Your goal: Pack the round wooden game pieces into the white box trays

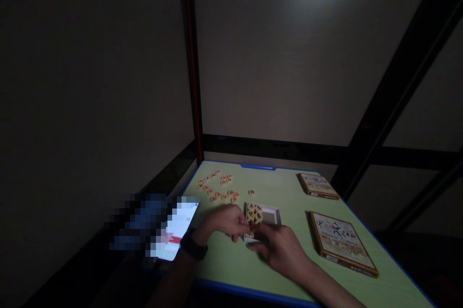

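A small white box lies on the table, with round Chinese chess pieces bearing black characters stacked in its left part. My left hand is at the box's left side with its fingers curled in. Whether it holds anything is hidden. Over the near left corner of the box, my right hand has thumb and fingers drawn together about a light piece, partly covered by the fingers. One black-marked piece lies alone beyond the box.
Several red-marked pieces are scattered on the far left of the green, blue-edged table. Two flat printed boxes lie on the right. A lit screen, partly pixelated, is at the left edge. Walls stand behind and left.
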A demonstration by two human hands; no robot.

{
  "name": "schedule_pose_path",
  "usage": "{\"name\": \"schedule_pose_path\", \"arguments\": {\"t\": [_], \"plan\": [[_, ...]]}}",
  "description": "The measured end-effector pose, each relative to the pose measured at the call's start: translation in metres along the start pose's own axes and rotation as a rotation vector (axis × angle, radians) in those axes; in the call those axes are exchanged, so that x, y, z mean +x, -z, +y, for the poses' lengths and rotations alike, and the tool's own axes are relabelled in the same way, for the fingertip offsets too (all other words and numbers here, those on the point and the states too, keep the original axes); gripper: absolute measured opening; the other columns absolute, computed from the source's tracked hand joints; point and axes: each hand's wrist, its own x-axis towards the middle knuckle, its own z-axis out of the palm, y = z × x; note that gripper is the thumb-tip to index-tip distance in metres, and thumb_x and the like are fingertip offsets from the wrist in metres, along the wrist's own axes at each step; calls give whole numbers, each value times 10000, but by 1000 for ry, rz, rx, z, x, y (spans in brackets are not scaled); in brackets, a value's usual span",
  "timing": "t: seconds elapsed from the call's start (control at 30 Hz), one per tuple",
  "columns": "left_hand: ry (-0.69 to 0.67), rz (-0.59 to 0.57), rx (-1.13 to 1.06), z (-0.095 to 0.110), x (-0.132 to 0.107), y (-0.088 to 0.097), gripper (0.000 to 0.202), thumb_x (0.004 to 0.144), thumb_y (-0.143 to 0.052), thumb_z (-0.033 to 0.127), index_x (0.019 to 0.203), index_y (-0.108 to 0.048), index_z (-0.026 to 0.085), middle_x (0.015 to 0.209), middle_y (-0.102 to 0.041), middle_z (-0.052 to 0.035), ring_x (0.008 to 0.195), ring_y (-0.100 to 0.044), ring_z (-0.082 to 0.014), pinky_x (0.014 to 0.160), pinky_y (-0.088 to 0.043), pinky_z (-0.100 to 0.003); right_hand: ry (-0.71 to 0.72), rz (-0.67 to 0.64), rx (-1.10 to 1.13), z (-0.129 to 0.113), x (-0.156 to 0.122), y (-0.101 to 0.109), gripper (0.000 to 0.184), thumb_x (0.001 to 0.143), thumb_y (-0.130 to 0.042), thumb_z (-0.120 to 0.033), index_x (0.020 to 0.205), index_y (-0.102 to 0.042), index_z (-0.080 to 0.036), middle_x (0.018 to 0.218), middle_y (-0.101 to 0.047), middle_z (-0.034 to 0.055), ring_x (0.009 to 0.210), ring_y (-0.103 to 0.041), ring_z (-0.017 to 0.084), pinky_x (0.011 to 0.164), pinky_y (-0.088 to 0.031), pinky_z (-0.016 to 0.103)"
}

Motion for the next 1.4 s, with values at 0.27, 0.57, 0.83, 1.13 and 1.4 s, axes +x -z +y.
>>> {"name": "schedule_pose_path", "arguments": {"t": [0.27,0.57,0.83,1.13,1.4], "plan": [[-38,-23,-4,-7,1,1,352,815,-575,410,557,-617,174,484,-611,0,449,-508,-105,467,-368,-203,3,59,127,11,24,29,152,871,-594,-288,929,-711,-210,826,-774,38,714,-697,191,635,-452,252],[157,588,432,-13,-20,59,205,850,-527,198,837,-727,158,850,-746,-73,829,-677,-183,766,-486,-244,-9,-25,-205,54,122,34,289,850,-591,-195,1103,-730,-174,1089,-740,130,973,-681,236,809,-461,286],[482,584,612,-36,-18,107,286,822,-472,16,961,-718,66,1044,-707,-246,998,-692,-296,840,-521,-347,70,-83,-234,56,139,21,264,828,-539,-93,933,-771,-164,1010,-731,119,928,-669,205,810,-452,265],[417,583,604,-45,-16,100,241,822,-526,39,926,-722,132,998,-723,-184,991,-693,-267,832,-507,-307,147,-44,-130,70,127,22,316,785,-552,-63,977,-775,-176,961,-744,98,872,-676,203,806,-479,281],[7,763,354,2,-12,61,212,877,-590,234,1021,-721,149,1094,-730,-118,1043,-660,-224,965,-474,-303,245,316,134,39,92,16,338,901,-562,-183,1231,-636,-173,1056,-707,103,872,-674,197,834,-539,344]]}}
